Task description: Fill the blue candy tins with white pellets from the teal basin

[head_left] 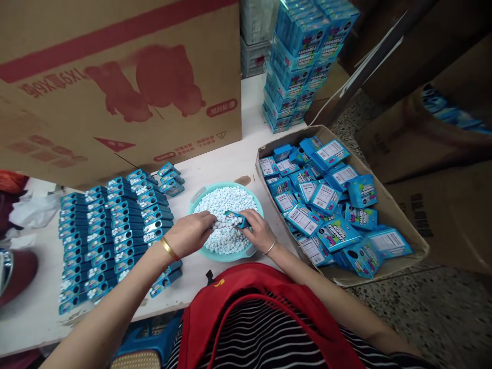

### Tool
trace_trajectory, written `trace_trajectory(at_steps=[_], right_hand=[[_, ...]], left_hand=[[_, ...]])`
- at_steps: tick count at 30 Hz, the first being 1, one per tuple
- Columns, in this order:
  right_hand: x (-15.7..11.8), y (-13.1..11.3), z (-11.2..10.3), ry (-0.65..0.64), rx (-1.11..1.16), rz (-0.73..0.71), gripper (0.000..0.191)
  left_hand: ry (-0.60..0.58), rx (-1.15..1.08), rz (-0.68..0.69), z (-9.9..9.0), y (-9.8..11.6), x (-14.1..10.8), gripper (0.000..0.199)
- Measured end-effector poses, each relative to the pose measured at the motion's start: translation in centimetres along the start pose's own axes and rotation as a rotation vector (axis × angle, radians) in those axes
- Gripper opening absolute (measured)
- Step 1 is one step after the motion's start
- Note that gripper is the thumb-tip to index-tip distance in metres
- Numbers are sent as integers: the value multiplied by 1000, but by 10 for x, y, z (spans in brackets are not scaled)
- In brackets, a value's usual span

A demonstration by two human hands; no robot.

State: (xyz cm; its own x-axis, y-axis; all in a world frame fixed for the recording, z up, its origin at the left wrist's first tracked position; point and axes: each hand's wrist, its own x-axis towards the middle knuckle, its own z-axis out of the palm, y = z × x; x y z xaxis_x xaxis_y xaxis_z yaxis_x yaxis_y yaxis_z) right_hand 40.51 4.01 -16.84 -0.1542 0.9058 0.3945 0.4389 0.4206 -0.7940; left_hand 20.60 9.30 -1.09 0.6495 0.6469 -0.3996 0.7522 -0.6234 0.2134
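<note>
A round turquoise basin (258, 202) full of small white candies (226, 241) stands on the table in front of me. Over it, my right hand (259, 230) grips a small blue candy box (241, 221), tilted, with white pieces showing at its end. Close by, at the basin's left side, my left hand (196, 230) is closed in a pinch, fingertips above the candies. What lies between those fingertips is hidden. Rows of blue boxes (123, 225) stand to the left, many showing a dark round opening and white pieces on their ends.
To the right, an open cardboard tray (418, 246) holds many blue boxes. Behind it rises a tall stack of wrapped blue packs (295, 66). A large carton (161, 66) blocks the back left. A dark red container (19, 271) sits at the far left edge.
</note>
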Motion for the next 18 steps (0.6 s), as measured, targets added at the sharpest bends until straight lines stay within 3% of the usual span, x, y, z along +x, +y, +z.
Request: trace_trajectory(at_steps=[6,10,13,16,18], right_hand=[[-3,-2,7,6,41,-18,36],[-1,-7,5,41,106,-24,34],[4,-16,0,67,161,12,34],[12,-27,-1,46,173,65,38],[16,-29,-1,29,158,73,37]], left_hand=[[-73,300,-34,-30,42,-2,24],[-23,226,25,-40,33,-13,25],[128,-15,81,-27,3,-14,31],[252,-209,138,5,-20,2,53],[263,-278,182,26,-25,17,40]])
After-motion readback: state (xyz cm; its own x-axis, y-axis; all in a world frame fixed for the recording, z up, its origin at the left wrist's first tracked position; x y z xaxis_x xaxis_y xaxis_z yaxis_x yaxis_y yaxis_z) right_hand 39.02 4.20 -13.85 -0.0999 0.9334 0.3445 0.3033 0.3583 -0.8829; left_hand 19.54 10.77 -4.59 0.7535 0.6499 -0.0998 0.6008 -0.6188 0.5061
